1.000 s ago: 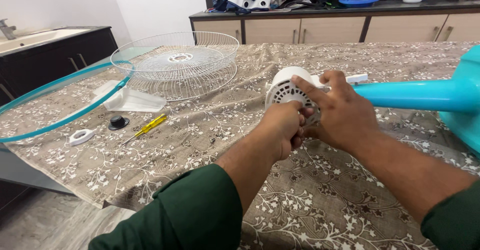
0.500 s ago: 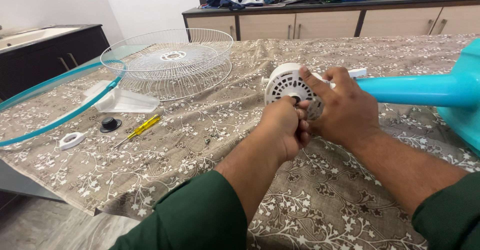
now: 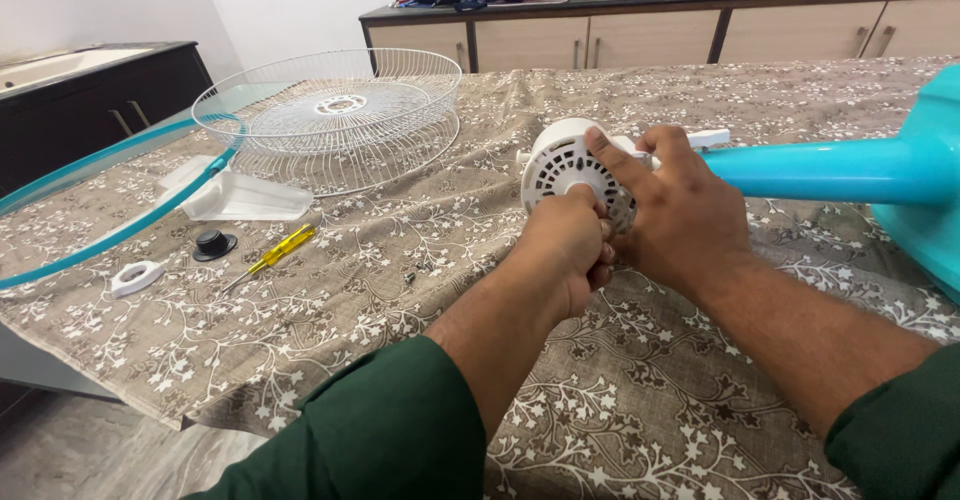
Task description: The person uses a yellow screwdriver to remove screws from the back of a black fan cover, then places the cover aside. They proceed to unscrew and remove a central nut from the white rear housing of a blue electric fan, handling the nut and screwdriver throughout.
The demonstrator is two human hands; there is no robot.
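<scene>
Since the earlier frame the left hand (image 3: 565, 250) has shifted slightly up the vented face of the white motor housing (image 3: 560, 165), and the view has dropped a little. Left fingers are pinched narrow at the centre of that face; what they pinch is hidden. The right hand (image 3: 675, 205) clasps the housing from its 3 o'clock side, forefinger laid across the vents. The housing lies mid-table on the patterned cloth (image 3: 400, 260), joined to the teal stand (image 3: 830, 170) running toward 3 o'clock. Judged best practice: keep the right hand bracing firmly, turn only with the left fingertips. Wire guard (image 3: 330, 110), yellow screwdriver (image 3: 270, 257) and black knob (image 3: 211, 244) lie at 9 to 10 o'clock
</scene>
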